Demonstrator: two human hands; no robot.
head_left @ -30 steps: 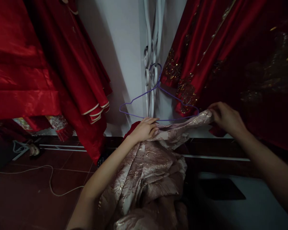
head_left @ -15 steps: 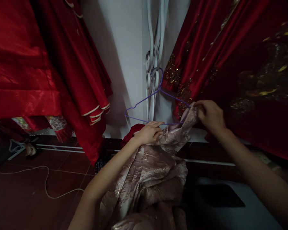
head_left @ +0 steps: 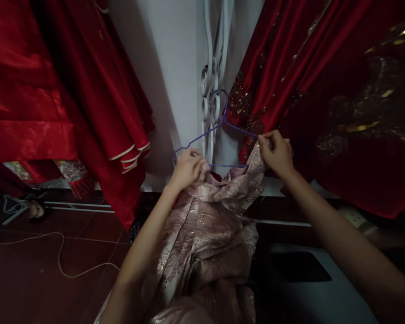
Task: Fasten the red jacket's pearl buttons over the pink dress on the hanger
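A purple wire hanger (head_left: 201,136) hangs by its hook from a white scrolled metal rack piece (head_left: 207,76). Below it drapes a shiny pinkish-gold dress (head_left: 212,222), its right shoulder part drawn over the hanger's right arm. My right hand (head_left: 277,152) pinches that shoulder part at the hanger's right end. Closed on the dress's left upper edge, my left hand (head_left: 190,168) is close by the hanger's left end. The left end of the hanger shows bare. The fingertips of my left hand are partly blurred.
Red garments (head_left: 97,90) hang at the left, and a red gown with gold sequins (head_left: 310,103) hangs at the right. A pale cable (head_left: 62,265) lies on the tiled floor. At the lower right is a pale surface with a dark rectangle (head_left: 300,266).
My left hand has moved left and up along the hanger, lifting the dress's left upper edge. My right hand stays on the right shoulder part, slightly further left in view.
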